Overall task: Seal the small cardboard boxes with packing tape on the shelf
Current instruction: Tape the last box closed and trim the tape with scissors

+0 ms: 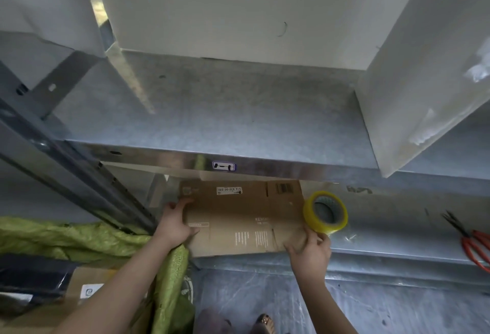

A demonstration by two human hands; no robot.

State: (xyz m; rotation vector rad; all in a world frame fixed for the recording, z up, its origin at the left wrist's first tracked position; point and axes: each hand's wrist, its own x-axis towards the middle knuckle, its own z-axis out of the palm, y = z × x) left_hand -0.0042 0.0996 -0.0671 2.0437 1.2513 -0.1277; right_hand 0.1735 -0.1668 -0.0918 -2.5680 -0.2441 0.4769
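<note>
A flattened brown cardboard box lies on the lower metal shelf, partly under the upper shelf. My left hand grips its left edge, thumb on top. At the box's near right corner, my right hand pinches the flap. A yellow roll of packing tape stands on edge just beyond my right hand, beside the box; whether the fingers touch it is unclear.
Red-handled scissors lie at the lower shelf's far right. White boxes stand on the upper shelf. A green woven sack and a cardboard carton sit on the left. My feet show below.
</note>
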